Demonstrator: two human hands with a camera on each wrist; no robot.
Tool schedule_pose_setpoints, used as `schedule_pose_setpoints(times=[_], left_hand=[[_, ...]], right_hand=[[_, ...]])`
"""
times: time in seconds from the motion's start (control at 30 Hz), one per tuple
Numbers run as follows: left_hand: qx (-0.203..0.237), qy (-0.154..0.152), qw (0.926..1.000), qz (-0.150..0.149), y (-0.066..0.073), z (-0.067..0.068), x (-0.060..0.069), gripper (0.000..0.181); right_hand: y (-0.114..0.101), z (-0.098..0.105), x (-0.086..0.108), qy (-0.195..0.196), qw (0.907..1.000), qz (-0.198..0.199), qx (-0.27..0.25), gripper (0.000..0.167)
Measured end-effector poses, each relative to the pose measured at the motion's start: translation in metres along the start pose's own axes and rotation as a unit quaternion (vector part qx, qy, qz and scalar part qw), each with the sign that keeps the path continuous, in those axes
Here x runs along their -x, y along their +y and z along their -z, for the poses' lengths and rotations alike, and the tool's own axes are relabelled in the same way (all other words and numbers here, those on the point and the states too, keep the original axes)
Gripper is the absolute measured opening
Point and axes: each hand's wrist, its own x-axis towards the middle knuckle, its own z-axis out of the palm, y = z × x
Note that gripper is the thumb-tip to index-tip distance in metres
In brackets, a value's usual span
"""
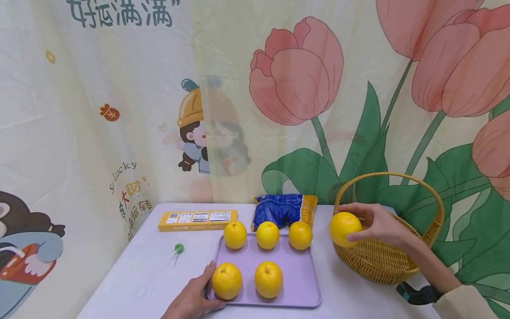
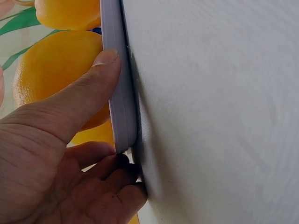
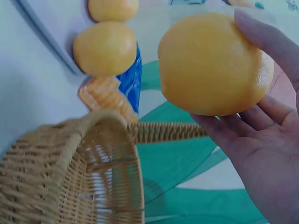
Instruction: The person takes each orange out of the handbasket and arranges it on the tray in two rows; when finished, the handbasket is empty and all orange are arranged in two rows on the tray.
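Observation:
My right hand point(image 1: 376, 223) grips an orange point(image 1: 345, 229) above the left rim of the wicker basket point(image 1: 376, 261). In the right wrist view, thumb and fingers curl round this orange point(image 3: 212, 65), and the basket point(image 3: 35, 168) lies below. My left hand point(image 1: 195, 290) holds the near left corner of the lilac tray point(image 1: 299, 279). In the left wrist view, its thumb lies along the tray's rim point(image 2: 122, 116) and its fingers bend about the corner. On the tray sit several oranges point(image 1: 268, 279), three along the back and two in front.
Behind the tray lie a blue and yellow packet point(image 1: 279, 208) and a flat yellow box point(image 1: 198, 220). A green-wrapped lollipop point(image 1: 179, 248) is left of the tray on the white tablecloth point(image 1: 147, 270). A printed curtain point(image 1: 223, 190) hangs behind the table.

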Motion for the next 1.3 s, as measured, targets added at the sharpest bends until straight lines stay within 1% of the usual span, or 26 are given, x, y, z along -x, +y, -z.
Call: schedule_pose_setpoints(times=[0.2,0.37,0.5,0.6,0.67,0.8,0.93,1.1,1.3], left_hand=[[-0.009,0.004,0.9999,-0.003,0.000,0.000,0.001,0.116],[-0.010,0.007,0.9999,-0.009,-0.001,0.000,0.001,0.116],[-0.008,0.005,0.9999,-0.012,-0.002,0.001,0.002,0.116],[-0.006,0.005,0.9998,-0.016,-0.002,0.001,0.002,0.116],[-0.007,0.005,0.9998,-0.016,-0.002,0.001,0.002,0.116],[-0.007,0.005,0.9999,-0.009,-0.001,0.000,0.001,0.116],[-0.004,0.003,0.9999,-0.009,-0.001,0.000,0.001,0.115],[0.001,0.000,0.9999,-0.013,-0.003,0.001,0.001,0.116],[0.002,-0.002,1.0000,-0.009,-0.003,0.001,0.002,0.116]], right_hand=[[-0.013,-0.020,0.002,-0.003,0.9995,0.031,-0.007,0.060],[-0.017,-0.038,0.004,-0.014,0.9984,0.051,-0.022,0.058],[-0.016,-0.051,0.006,-0.027,0.9970,0.042,-0.059,0.058],[-0.014,-0.061,0.008,-0.036,0.9946,0.031,-0.092,0.059],[-0.010,-0.067,0.008,-0.045,0.9926,0.032,-0.108,0.060],[-0.002,-0.079,0.006,-0.069,0.9882,0.046,-0.129,0.059],[0.006,-0.093,0.004,-0.081,0.9853,0.060,-0.138,0.059],[0.014,-0.108,0.002,-0.093,0.9816,0.050,-0.160,0.059],[0.025,-0.123,0.004,-0.101,0.9784,0.022,-0.179,0.060]])
